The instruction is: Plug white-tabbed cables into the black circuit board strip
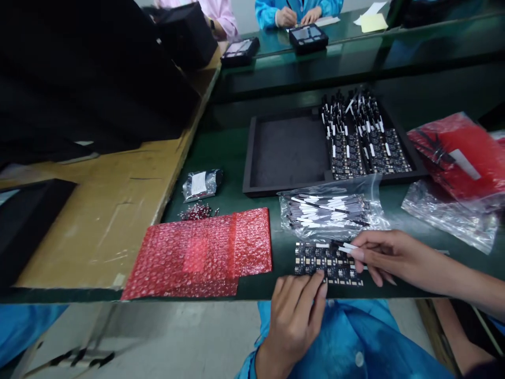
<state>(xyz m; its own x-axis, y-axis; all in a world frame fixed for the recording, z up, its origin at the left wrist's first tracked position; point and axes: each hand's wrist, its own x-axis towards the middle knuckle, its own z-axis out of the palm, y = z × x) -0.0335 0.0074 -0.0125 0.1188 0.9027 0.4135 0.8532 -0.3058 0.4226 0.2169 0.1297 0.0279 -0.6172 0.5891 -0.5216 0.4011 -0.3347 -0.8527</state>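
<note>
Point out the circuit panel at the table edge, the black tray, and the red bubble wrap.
circuit panel (315,259), head view, on its bare left half.
black tray (290,152), head view, on the bare floor of its left compartment.
red bubble wrap (205,252), head view, on its middle.

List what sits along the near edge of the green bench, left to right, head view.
Red bubble wrap → left hand pressing the circuit board panel → right hand pinching a small white-tipped strip over the panel.
</note>
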